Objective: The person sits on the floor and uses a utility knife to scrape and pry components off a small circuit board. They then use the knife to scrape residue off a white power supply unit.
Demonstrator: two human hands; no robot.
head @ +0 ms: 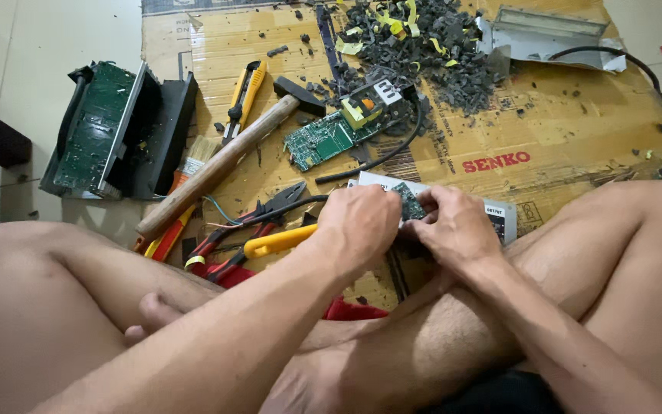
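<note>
Both forearms are bare from the lower edge of the view up to the wrists, with no sleeves, watch, bracelet or rings to be seen. The left hand (pixel 358 222) and right hand (pixel 457 230) wear no gloves; the fingers are bare, the nails short. The legs are bare too, thighs and knees uncovered, with fine dark hair showing along the shin in the middle. A bare foot's toes (pixel 147 314) peep out below the left forearm. A strip of red cloth (pixel 354 310) shows between the legs, and a patch of black cloth (pixel 499 395) lies at the bottom edge, most likely shorts.
</note>
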